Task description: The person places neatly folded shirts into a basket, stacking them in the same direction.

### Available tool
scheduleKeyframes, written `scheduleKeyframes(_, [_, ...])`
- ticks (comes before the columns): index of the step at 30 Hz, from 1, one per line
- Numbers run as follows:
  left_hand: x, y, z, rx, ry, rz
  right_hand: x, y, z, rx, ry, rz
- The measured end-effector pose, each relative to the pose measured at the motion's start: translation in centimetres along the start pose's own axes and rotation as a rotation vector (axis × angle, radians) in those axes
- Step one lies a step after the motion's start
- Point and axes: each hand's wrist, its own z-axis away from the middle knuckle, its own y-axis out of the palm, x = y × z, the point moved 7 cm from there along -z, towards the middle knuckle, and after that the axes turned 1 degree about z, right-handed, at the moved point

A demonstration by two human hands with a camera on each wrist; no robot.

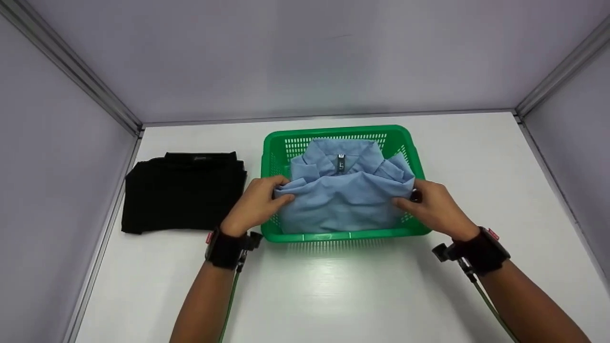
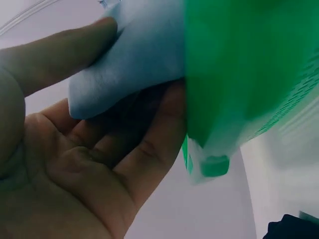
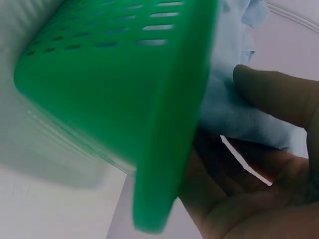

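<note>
A folded light blue shirt (image 1: 343, 200) with its collar toward the back lies within the green plastic basket (image 1: 345, 235). My left hand (image 1: 259, 200) grips the shirt's left edge, thumb on top and fingers underneath, beside the basket's left rim. On the opposite side my right hand (image 1: 431, 205) pinches the right edge the same way. In the left wrist view the blue cloth (image 2: 134, 55) sits between thumb and fingers, next to the green wall. The right wrist view shows the shirt (image 3: 239, 117) between thumb and fingers over the basket rim (image 3: 172, 124).
Folded black clothing (image 1: 183, 195) lies on the white table (image 1: 324, 295) left of the basket. Grey panels (image 1: 305, 62) enclose the table at the back and both sides. A green cable runs along each forearm from the wrist cameras.
</note>
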Motion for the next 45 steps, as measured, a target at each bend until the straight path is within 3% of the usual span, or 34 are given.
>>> scheduleKeyframes(6, [0.4,0.0,0.0,0.014,-0.042,0.003,-0.2,0.7,-0.8,0.075,0.047,-0.092])
scheduleKeyframes(11, [0.5,-0.4,0.2,-0.014,-0.077,-0.010,-0.3,1.2,-1.2,0.137,0.081,-0.143])
scheduleKeyframes(15, [0.7,-0.7,0.5,-0.022,-0.089,-0.010,-0.3,1.6,-1.4,0.154,0.084,-0.110])
scheduleKeyframes(22, [0.8,-0.8,0.8,-0.019,-0.053,-0.006,-0.2,2.2,-1.6,0.175,0.084,-0.038])
scheduleKeyframes(29, [1.1,-1.2,1.8,-0.036,-0.054,0.007,1.2,1.5,-2.6,0.225,0.079,0.032])
scheduleKeyframes(33, [0.6,-1.8,2.7,-0.060,-0.045,0.010,2.5,0.1,-4.6,0.294,0.156,-0.023])
scheduleKeyframes(37, [-0.1,-2.2,3.7,-0.082,-0.015,0.008,2.8,-0.8,-6.7,0.311,0.269,-0.128])
scheduleKeyframes(45, [0.1,-2.1,4.7,-0.095,0.004,0.041,-0.1,1.2,-8.8,0.316,0.426,-0.265])
